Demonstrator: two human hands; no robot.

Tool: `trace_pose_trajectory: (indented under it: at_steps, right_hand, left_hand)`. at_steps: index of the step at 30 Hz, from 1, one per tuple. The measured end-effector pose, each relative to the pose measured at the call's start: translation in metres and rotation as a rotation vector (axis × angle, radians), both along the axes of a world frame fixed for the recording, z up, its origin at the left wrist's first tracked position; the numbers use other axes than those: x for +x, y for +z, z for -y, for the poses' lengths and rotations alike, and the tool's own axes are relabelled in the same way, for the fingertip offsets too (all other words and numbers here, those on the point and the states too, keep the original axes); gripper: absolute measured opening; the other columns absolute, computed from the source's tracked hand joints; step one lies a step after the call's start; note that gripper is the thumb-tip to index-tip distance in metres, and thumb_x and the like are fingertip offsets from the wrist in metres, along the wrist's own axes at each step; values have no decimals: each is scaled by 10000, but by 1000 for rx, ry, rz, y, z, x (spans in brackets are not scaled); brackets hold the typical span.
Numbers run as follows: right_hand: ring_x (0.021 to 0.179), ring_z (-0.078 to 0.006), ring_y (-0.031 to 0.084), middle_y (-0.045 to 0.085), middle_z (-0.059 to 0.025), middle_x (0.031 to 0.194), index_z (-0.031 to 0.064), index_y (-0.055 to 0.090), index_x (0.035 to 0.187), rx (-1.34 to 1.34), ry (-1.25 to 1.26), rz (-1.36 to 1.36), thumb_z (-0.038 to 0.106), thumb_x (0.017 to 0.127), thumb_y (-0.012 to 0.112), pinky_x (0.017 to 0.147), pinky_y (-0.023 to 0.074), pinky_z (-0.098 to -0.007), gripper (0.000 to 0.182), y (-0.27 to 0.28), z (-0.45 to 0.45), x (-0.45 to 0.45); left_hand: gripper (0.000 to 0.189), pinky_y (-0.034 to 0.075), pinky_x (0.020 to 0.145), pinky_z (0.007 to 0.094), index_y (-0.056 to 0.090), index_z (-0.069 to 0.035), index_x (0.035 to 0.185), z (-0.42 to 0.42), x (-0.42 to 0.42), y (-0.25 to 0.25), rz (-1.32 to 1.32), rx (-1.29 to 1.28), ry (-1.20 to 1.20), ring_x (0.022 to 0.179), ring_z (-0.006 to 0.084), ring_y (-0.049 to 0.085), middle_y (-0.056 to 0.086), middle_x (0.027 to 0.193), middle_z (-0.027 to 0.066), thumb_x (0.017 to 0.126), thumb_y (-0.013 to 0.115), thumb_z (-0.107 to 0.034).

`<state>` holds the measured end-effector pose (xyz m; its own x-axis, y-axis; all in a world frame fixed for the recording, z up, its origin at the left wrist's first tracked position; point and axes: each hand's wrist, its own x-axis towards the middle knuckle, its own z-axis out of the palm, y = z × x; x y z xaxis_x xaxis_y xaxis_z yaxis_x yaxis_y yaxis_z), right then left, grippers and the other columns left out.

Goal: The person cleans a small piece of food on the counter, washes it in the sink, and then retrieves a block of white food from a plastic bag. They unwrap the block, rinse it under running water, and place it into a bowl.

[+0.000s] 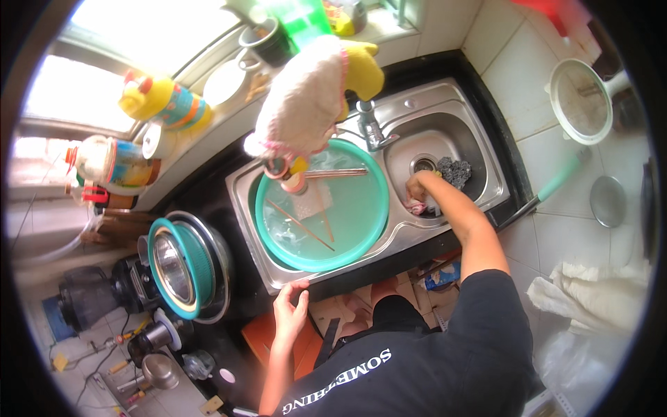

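Observation:
My right hand [418, 186] reaches down into the small right basin [479, 122] of a stainless steel double sink. Its curled fingers close on a crumpled pink-and-white cloth [415, 207] near the basin's front wall; the fingertips are partly hidden. Beside that hand lies a grey mesh scouring pad [455, 172], close to the drain [424, 163]. My left hand [292, 305] is empty at the sink's front edge, thumb apart from the fingers. In the left basin sits a round green plastic tub [383, 208] of cloudy water, with chopsticks [299, 224] and a pale square thing in it.
A cloth mitt [305, 96] hangs over the tub, partly covering it. The faucet [370, 127] stands between the basins. Bottles [172, 104] line the window sill. Stacked bowls and a green colander [200, 263] stand left, near a blender [88, 292]. A green-handled tool [555, 182] leans at right.

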<state>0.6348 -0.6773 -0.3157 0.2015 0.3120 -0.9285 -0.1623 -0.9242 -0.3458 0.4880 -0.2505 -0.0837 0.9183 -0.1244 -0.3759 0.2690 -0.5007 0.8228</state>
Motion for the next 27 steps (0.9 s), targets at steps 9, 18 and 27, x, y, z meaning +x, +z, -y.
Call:
trace_pose_trajectory:
  at_steps: [9,18,27]
  right_hand:
    - [931,-200,630,649,-110,1013,-40,578,1088,1031,-846,-446,-10,744,648,843,503,-352,353,106,33,-16]
    - [870,-197,611,615,-96,1007,-12,525,1190,982,-1050,37,180,843,616,760,490,-340,407,188,-88,-30]
    - [655,-98,578,631,-24,820,-21,620,997,841,-707,583,175,885,588,570,465,-230,227,223,-181,-32]
  left_hand:
    - [146,454,894,300,610,24,947,-10,-28,4,9,-7,122,972,186,613,654,981,106,809,562,17]
    - [176,486,816,332,622,-11,946,-14,-41,27,168,93,202,923,268,629,650,947,135,797,548,-70]
    - [135,485,791,368,583,-27,908,-56,-122,12,181,118,522,912,285,607,627,914,124,789,541,-75]
